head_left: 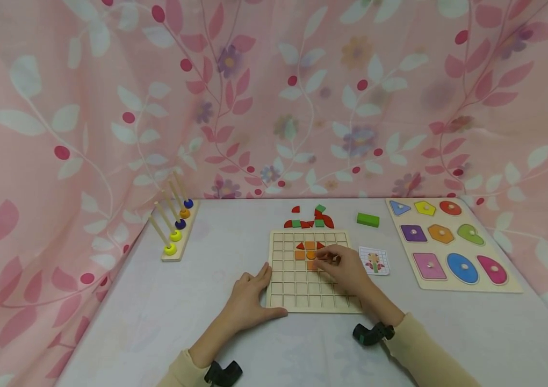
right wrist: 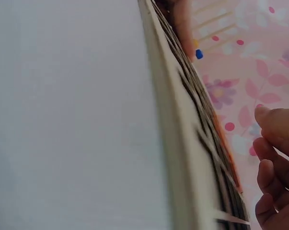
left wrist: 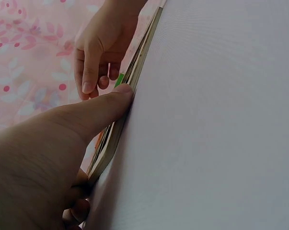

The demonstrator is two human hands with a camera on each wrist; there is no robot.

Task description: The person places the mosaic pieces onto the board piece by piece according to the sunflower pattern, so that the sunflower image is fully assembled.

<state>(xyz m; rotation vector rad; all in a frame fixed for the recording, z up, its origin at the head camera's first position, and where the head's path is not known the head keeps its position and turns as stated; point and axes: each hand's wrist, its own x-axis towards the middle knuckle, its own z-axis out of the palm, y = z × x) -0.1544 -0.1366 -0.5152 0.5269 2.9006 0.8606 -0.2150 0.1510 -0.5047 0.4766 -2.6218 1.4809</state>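
A wooden grid board (head_left: 293,295) lies flat on the table. On it an orange disc (head_left: 311,255) has orange squares (head_left: 310,245) around it and red triangles (head_left: 300,246) at its upper corners. My left hand (head_left: 250,301) rests at the board's near left corner, its fingers along the left side and its fairly straight thumb on the front edge. Over the middle of the grid is my right hand (head_left: 344,266), fingers bent, thumb and forefinger pinching an orange square just right of the disc. The fingers mostly hide that square.
Loose red pieces (head_left: 328,221) and green squares (head_left: 296,223) lie behind the board. A pattern card (head_left: 374,261), a green block (head_left: 368,220) and a shape puzzle (head_left: 421,271) are to the right. A peg stand (head_left: 177,247) with coloured beads stands at left.
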